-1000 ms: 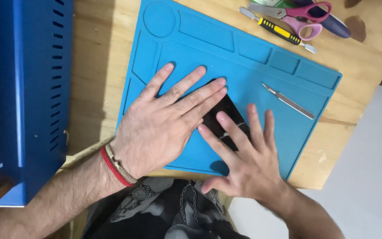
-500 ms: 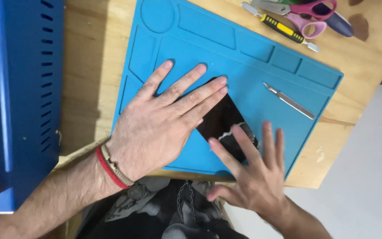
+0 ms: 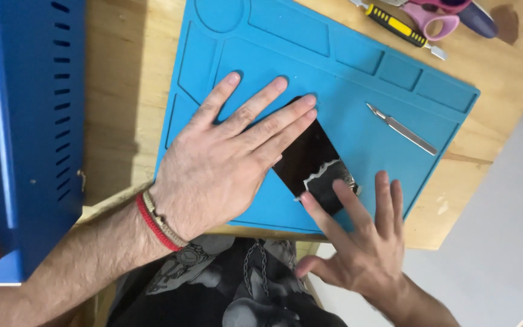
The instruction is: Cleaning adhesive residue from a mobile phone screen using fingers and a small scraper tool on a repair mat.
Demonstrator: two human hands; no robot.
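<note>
**Both hands flat on a dark panel on the blue mat**

The dark glossy panel (image 3: 307,158) lay on the blue mat (image 3: 358,79), its long axis running on a diagonal from under the left hand's fingertips down toward the right hand, with a ragged pale edge across its lower end. The left hand (image 3: 225,163) was spread wide and pressed palm down, gripping nothing, its fingers fanned out and the two longest resting on the panel's upper end. A red and beige wristband (image 3: 157,221) circled that wrist. The right hand (image 3: 358,242) lay open too, fingers extended flat, their tips touching the panel's lower end. Beyond the right hand's fingers a slim metal tool (image 3: 402,128) lay on the mat. The mat sat on the wooden worktop (image 3: 122,97).
</note>
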